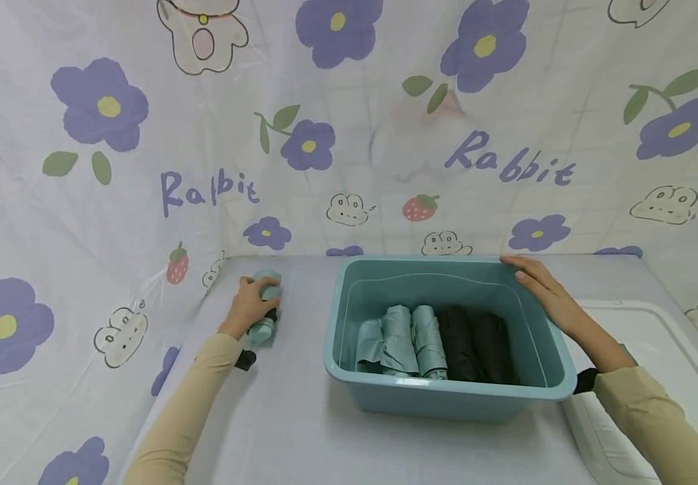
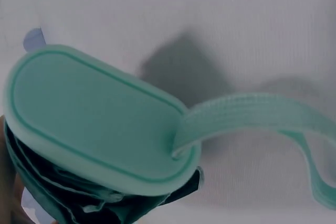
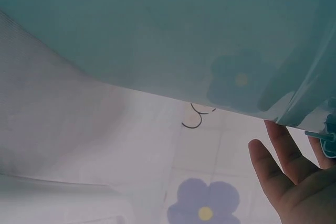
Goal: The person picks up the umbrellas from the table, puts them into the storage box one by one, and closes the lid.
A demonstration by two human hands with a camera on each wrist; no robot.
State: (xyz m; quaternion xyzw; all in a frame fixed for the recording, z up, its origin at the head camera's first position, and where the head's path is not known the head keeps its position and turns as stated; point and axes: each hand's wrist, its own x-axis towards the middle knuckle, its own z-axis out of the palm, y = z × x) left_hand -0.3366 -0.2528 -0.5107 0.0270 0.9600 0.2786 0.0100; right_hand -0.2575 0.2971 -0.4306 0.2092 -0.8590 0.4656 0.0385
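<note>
A white curtain (image 1: 385, 195) printed with purple flowers and rabbits is hanging behind a table (image 1: 288, 397) with a pale cover. Near the table's left edge, a compact mint umbrella (image 1: 261, 331) is lying within the grasp of the left hand (image 1: 247, 306), whose thumb and fingers are curling around its sides. Its oval end cap (image 2: 100, 121) is facing the left wrist camera, a looped strap (image 2: 252, 111) extending from it. The umbrella is probably weighing little, its cap seeming stiff and its folded fabric soft and slightly slippery; the rolled body is offering a surer hold than the loose strap. Well apart, the right hand (image 1: 540, 291) is resting on the rim of a blue-green bin (image 1: 440, 404), fingers extended; pale (image 1: 397, 337) and black rolled bundles (image 1: 458, 343) are lying inside.
</note>
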